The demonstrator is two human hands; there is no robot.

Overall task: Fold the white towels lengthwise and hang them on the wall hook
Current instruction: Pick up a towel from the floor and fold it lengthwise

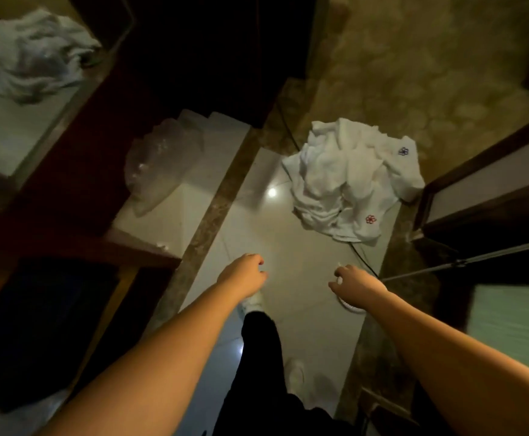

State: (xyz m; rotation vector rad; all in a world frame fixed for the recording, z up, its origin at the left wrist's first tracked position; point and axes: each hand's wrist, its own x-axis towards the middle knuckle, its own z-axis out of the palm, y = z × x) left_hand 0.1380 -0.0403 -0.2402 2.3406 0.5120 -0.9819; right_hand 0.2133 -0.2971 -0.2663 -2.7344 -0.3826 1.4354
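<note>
Towels [351,180] — a crumpled white heap, at least two by the look of the blue and red flower marks — lie on the pale glossy floor [257,221] ahead of the person, off to their right side and hard against the foot of a dark door frame [464,180]. No long axis can be read from the heap; it is bunched, with its loose corners spilling toward the person and the marked hems on the door side.

Both arms reach forward and down with nothing in either hand. The right hand [353,280] is nearer, the heap lying ahead of its fingers and slightly inward, well apart for now. Its fingers hang loosely curled. The left hand [246,272] sits farther over, the heap ahead and to its right, fingers likewise slack and curled on nothing.

I'd judge the pick-up comes first, the right hand leading. A thin dark cable [362,256] runs along the floor under the heap's near edge — it may snag on the lift.

Open floor lies left of the heap as far as a brown stone strip [206,221]. Another white bundle [30,55] rests on a surface at far upper left. No wall hook is in sight.
</note>
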